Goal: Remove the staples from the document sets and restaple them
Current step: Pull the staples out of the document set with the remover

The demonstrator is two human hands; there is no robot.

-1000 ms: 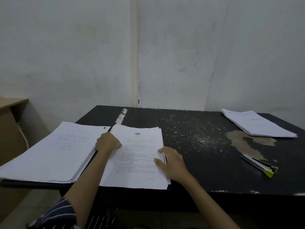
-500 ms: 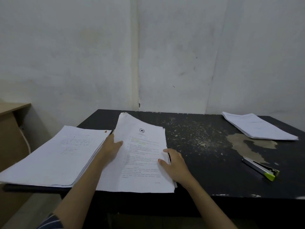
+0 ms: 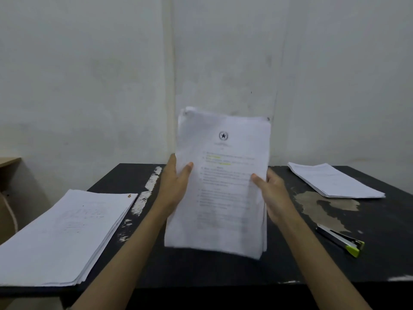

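Note:
A thick document set (image 3: 225, 189) with a star emblem on its top page stands almost upright in front of me above the black table (image 3: 201, 269). My left hand (image 3: 176, 184) grips its left edge, thumb on the front page. My right hand (image 3: 270, 191) grips its right edge the same way. A black stapler with a lime-green end (image 3: 340, 240) lies flat on the table to the right, apart from both hands.
A big stack of papers (image 3: 60, 238) lies at the table's left, overhanging the edge. A thinner stack (image 3: 333, 181) lies at the far right. A white wall stands close behind. A wooden desk corner (image 3: 9, 161) shows at the far left.
The document set lay flat on the table under both hands; now both hands have lifted it off the table and tipped it upright, and it has shifted toward the middle.

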